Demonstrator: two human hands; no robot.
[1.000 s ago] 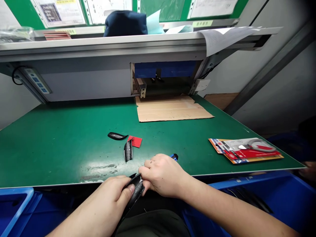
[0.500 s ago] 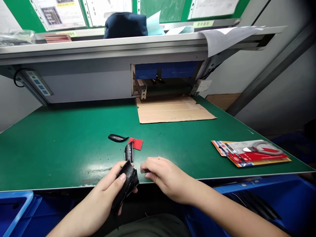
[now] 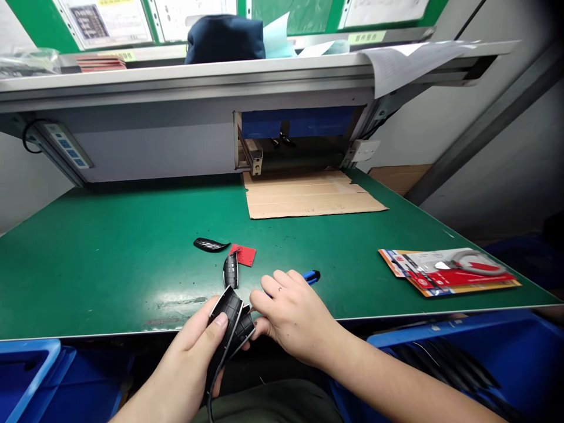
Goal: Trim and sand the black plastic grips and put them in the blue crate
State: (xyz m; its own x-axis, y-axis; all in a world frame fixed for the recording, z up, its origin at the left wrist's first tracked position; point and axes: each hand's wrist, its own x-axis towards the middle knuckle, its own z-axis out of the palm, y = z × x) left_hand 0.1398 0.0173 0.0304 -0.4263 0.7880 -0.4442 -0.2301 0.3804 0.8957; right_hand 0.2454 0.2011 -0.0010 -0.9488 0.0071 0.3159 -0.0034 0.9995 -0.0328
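The left hand [image 3: 187,346] is clamped on a curved black ribbed strip [image 3: 233,320], its thumb [image 3: 220,320] pressed on the strip's face and the rest of the hand wrapped beneath, so the strip is held just off the counter's front edge, with a narrow tail [image 3: 210,385] hanging down toward the person's lap. The right hand [image 3: 293,320] comes in from the other side, its fingers [image 3: 259,326] at the strip's far end. The hands are together at the strip, though only the left is clearly clamped; whether the right is gripping I cannot tell. The strip looks light and flexible, probably moulded rubber or soft plastic, and its folded curve suggests it bends easily. The ribs should give good purchase, while the thin pale edge trim [image 3: 219,306] looks smoother and likelier to slip, so the ribbed middle seems the best place to hold — not the floppy tail. On the green counter [image 3: 110,282] ahead of the hands, a smaller black ribbed piece [image 3: 230,271] lies just beside a red card [image 3: 243,255], near a curved black piece [image 3: 210,245], and a blue-handled utility knife [image 3: 312,277] shows beyond the right hand.
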